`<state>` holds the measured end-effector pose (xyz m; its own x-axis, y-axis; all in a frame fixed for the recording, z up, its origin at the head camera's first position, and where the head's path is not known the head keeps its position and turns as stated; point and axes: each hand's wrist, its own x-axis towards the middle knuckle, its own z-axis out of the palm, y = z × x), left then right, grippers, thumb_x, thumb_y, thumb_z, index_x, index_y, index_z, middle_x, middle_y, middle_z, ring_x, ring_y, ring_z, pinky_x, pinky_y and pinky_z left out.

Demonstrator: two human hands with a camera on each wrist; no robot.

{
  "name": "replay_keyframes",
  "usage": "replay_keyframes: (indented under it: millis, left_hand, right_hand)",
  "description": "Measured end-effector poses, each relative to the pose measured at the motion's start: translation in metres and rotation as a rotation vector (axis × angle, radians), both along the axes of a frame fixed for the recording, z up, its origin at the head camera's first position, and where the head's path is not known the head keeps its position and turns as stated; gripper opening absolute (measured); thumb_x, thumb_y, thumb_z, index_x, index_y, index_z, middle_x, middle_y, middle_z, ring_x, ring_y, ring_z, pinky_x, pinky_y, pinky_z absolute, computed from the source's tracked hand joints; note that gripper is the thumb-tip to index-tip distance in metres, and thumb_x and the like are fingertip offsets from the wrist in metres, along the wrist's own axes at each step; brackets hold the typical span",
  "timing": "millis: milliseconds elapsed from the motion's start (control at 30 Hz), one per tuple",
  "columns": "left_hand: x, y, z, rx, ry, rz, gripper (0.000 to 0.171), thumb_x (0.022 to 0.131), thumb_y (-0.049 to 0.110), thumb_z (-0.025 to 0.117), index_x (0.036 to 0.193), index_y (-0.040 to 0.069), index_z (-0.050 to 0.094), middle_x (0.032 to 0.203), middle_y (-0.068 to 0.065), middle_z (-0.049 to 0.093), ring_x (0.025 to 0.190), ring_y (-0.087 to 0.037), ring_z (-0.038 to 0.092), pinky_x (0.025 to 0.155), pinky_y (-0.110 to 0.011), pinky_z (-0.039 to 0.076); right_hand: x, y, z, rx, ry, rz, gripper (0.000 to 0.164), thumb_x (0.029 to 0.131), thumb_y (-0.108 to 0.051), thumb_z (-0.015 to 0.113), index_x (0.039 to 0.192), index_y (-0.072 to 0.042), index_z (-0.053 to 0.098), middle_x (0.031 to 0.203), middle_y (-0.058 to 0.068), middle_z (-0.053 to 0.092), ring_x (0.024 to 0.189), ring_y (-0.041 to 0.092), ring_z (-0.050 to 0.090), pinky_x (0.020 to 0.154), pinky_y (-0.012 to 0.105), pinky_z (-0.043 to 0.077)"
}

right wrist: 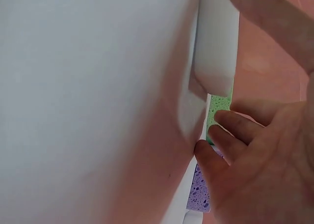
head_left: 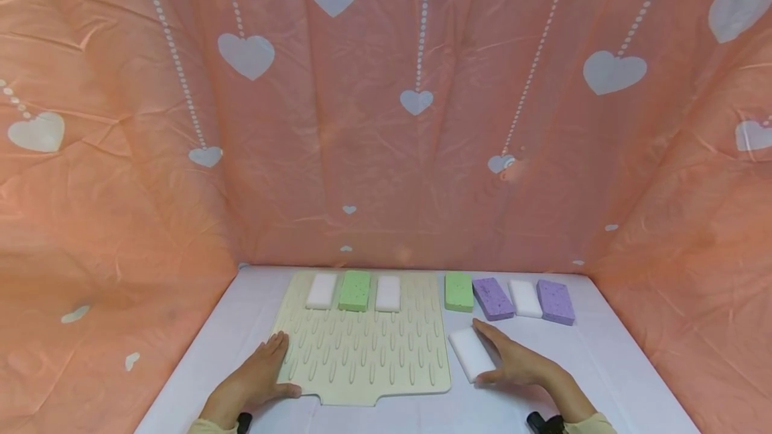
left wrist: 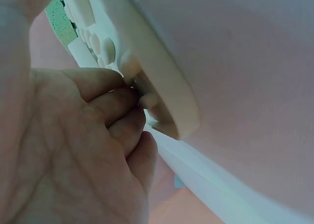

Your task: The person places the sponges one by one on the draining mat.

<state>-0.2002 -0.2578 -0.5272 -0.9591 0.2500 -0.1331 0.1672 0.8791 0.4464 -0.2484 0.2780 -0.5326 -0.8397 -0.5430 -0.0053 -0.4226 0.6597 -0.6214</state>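
A cream mat with raised ridges [head_left: 368, 337] lies on the table, with two white blocks [head_left: 322, 291] and a green sponge [head_left: 354, 291] between them along its far edge. At the mat's near left edge, my left hand [head_left: 256, 374] touches it with extended fingers. In the left wrist view, the fingertips meet the mat's rim [left wrist: 169, 86]. My right hand [head_left: 521, 362] holds another white block [head_left: 470, 353] right of the mat, thumb at its near end and index finger at its far end. That block [right wrist: 216, 42] lies low over the table.
Behind the right hand stands a row: a green sponge [head_left: 459, 292], a purple sponge [head_left: 493, 299], a white block [head_left: 525, 299] and a second purple sponge [head_left: 556, 302]. An orange curtain with white hearts [head_left: 386, 186] encloses the back and sides of the white table [head_left: 621, 367].
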Motion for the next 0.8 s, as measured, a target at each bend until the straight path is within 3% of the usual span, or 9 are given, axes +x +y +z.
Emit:
replay_keyframes:
  millis: [467,800]
  left_hand:
    - [-0.0027,-0.0051,-0.0029,0.017,-0.007,0.005,0.119,0.077,0.043,0.094,0.154,-0.024,0.033,0.163,-0.044,0.028,0.155,-0.059,0.024,0.129,-0.068,0.02]
    - [-0.0015,-0.0047,-0.0022,0.048,0.004,0.006,0.119,0.077,0.042,0.094,0.154,-0.024,0.032,0.164,-0.044,0.027,0.156,-0.059,0.024,0.129,-0.067,0.019]
  right_hand:
    - [-0.0067,-0.0064,-0.001,0.007,-0.05,0.019,0.123,0.078,-0.038,0.097,0.168,0.003,0.022,0.169,0.034,0.029,0.154,0.055,0.031,0.125,0.066,0.028]
    - [-0.0035,-0.007,0.0004,0.003,-0.044,0.03,0.116,0.078,-0.033,0.097,0.166,0.003,0.029,0.166,0.035,0.034,0.152,0.056,0.035,0.123,0.064,0.033]
